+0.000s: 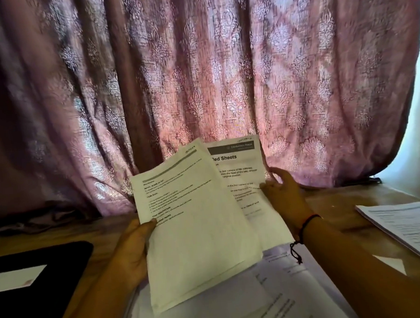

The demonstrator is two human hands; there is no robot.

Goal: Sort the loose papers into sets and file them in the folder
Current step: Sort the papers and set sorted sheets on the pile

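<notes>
White printed paper is held up over the wooden table (331,205) in two fanned parts. The front sheets (196,222) are gripped at their left edge by the left hand (133,246), with the thumb curled onto the face and the fingers hidden behind. The rear sheet (236,162), headed "Bed Sheets", is pinched at its right edge by the right hand (284,191).

More loose papers (275,295) lie spread beneath the hands, and a squared stack (412,226) is set apart to the right. The black folder (39,295) lies flat to the left, well away from both hands.

Such sheets are judged light, thin and limp – the lower edge of the front sheets already bows outward. They are also likely to slide over one another and to crease under a hard pinch. A hold at the side edge, thumb on top and fingers flat beneath, is judged best. Each set should be tapped square on the table before it is filed – otherwise single leaves may slip out.
</notes>
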